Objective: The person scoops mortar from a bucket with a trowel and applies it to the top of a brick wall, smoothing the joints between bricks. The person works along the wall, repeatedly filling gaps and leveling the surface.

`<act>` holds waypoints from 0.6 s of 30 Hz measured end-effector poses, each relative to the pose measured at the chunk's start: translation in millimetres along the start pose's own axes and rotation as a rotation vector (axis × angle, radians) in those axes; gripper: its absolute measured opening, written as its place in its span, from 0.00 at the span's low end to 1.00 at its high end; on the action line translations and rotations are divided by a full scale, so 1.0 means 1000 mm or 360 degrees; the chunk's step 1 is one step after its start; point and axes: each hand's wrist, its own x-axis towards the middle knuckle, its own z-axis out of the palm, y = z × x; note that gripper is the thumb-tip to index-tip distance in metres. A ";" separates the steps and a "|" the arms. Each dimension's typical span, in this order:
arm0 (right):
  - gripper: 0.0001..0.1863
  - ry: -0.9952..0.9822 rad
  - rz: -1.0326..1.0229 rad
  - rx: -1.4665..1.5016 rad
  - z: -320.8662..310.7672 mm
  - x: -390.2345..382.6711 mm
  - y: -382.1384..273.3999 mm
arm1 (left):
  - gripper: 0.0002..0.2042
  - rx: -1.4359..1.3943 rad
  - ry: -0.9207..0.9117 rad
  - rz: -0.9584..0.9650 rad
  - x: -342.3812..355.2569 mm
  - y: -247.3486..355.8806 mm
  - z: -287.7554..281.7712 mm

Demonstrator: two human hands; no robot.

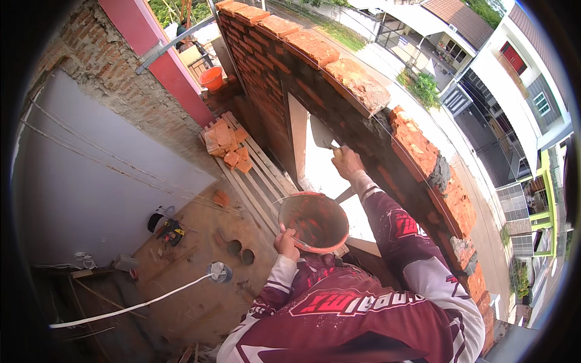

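My left hand grips the near-left rim of a reddish mortar bucket, held tilted in front of my body. Its inside is smeared with grey and red residue. In my right hand is the handle of a trowel, its blade pointing up and left beside the brick wall. Loose-edged orange bricks form the top course, with a gap between two of them just beyond my right hand. Wet grey mortar fills one joint farther right. A thin string runs along this course.
Broken bricks lie on a slatted wooden platform at left. An orange bucket stands at the far end. Far below, the floor holds tools and a small pail. Beyond the wall drop a street and houses.
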 end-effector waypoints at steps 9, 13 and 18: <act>0.23 0.0229 0.0160 0.0159 -0.004 0.040 -0.016 | 0.07 -0.0022 -0.0102 0.0059 0.035 0.050 0.023; 0.26 0.0246 0.0060 0.0326 -0.010 0.021 0.002 | 0.09 0.0034 -0.0127 0.0098 0.056 0.061 0.032; 0.26 0.0363 0.0013 0.0428 -0.012 -0.004 0.014 | 0.12 0.0145 -0.0186 0.0064 0.070 0.065 0.041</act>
